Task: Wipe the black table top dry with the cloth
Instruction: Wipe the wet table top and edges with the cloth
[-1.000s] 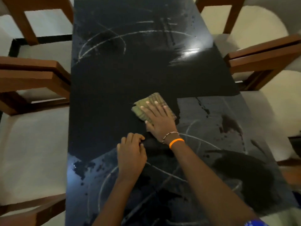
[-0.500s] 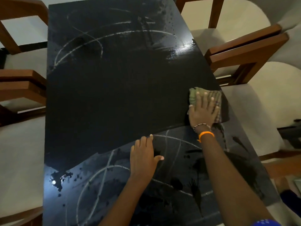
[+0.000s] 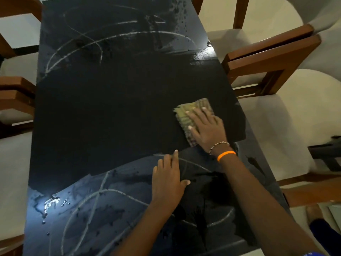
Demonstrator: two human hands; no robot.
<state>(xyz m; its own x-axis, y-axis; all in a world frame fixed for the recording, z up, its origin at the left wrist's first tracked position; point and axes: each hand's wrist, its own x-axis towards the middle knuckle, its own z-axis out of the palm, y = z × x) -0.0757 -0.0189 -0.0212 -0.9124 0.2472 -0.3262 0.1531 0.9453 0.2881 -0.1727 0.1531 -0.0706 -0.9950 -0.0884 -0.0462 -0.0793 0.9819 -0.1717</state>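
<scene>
The right hand lies flat with fingers spread wide on the folded greenish cloth, pressing it to the black counter near its 3 o'clock edge. The left hand rests palm down on the surface with straight fingers, just toward 7 o'clock from the cloth, holding nothing; it looks like a brace. A broad matte band runs across the middle of the counter from 9 o'clock to the cloth, and I judge this the part already wiped. Two zones are left. At 12 o'clock the far end shows pale arcing streaks and beaded droplets near the right corner. At 6 o'clock, around and below the left hand, the surface has a bluish sheen, more streak lines, dark blotches, and a bright wet glint toward 8 o'clock. By that reading the job is perhaps a third done, with both ends still to dry. Wooden chairs stand along both sides.
</scene>
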